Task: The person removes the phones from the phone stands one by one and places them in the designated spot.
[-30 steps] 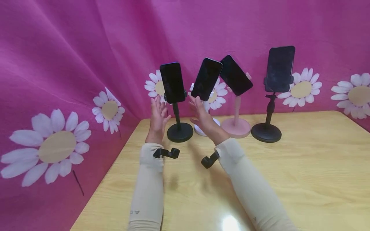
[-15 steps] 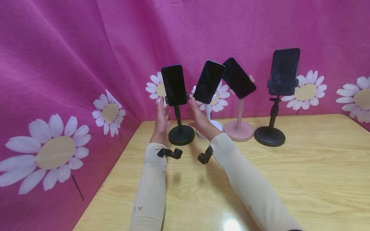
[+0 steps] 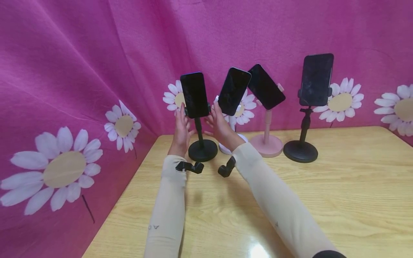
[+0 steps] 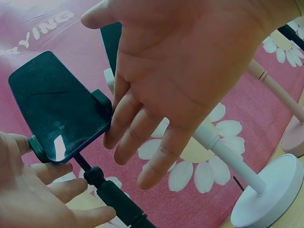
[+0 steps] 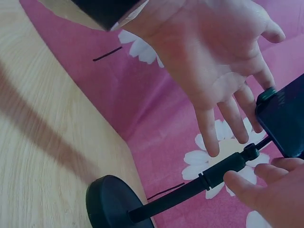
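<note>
The fingers of the left hand (image 3: 181,136) and right hand (image 3: 224,128) are holding nothing, lying loosely extended and flanking the lower side edges of a black rectangular phone (image 3: 194,95), about equally near. Its long axis is standing almost upright on a black round-based stand (image 3: 202,150). A white round-based stand (image 4: 268,199), bearing a second black phone (image 3: 235,91), is crowding the right hand.

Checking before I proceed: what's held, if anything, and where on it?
Nothing appears gripped; fingers of the left hand and right hand lie uncurled at opposite sides of the clamp on the leftmost phone.
</note>
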### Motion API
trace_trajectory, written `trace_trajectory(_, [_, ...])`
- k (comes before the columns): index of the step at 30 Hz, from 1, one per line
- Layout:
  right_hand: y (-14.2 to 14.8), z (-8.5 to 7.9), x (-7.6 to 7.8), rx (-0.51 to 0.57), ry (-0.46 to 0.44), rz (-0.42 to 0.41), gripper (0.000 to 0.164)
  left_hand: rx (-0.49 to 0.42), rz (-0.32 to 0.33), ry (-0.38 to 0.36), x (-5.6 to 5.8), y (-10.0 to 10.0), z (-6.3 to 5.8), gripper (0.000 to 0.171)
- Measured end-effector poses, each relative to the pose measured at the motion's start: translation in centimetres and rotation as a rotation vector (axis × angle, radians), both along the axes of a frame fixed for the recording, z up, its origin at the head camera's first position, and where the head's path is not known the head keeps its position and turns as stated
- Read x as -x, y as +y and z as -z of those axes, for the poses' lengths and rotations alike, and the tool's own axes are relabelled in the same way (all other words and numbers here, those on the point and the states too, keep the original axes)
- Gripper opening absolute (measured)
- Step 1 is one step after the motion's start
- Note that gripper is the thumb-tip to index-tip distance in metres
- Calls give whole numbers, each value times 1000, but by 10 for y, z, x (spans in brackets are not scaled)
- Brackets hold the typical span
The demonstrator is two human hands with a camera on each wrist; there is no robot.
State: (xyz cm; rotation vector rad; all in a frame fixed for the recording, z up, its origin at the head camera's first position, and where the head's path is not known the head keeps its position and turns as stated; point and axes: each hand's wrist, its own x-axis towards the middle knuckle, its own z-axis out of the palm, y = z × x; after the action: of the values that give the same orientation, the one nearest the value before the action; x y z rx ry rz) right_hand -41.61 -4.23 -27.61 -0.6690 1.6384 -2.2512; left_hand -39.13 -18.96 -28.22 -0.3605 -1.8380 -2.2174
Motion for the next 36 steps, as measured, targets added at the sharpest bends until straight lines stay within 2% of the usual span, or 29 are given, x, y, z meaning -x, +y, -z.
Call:
trace_trajectory(6, [3,-4,-3,9,-8,-15,76,5,-3,-9,-3,-1,-3,62])
trace_trajectory(10, [7,-6,-9,16,2,-19,76,19,-9,-9,-8,-1,-6,63])
trace_trajectory(14, [10,-8,-16,18,-2,-15,79,-8,-9,3,-16,0,-10,63])
trace_trajectory(17, [14,-9,-22,11,-4,-10,81,-3,-29,-13,-23,1,-14,60])
trace_trajectory(21, [19,-13,-29,-2,-10,19,78,60,-74,-48,-31,2,-18,55])
trace_trajectory(25, [25,-15,-34,-94,39,126,73,181,-141,-47,-35,4,-23,50])
trace_trajectory(28, [27,-14,-36,-169,95,213,63,324,-240,-47,-38,6,-24,48])
trace_trajectory(31, [28,-11,-39,-233,148,298,46,426,-334,-20,-41,9,-22,45])
trace_trajectory(34, [30,-8,-42,-297,203,384,37,460,-372,56,-44,12,-19,42])
trace_trajectory(36, [32,-7,-45,-303,232,412,35,462,-377,93,-46,15,-18,41])
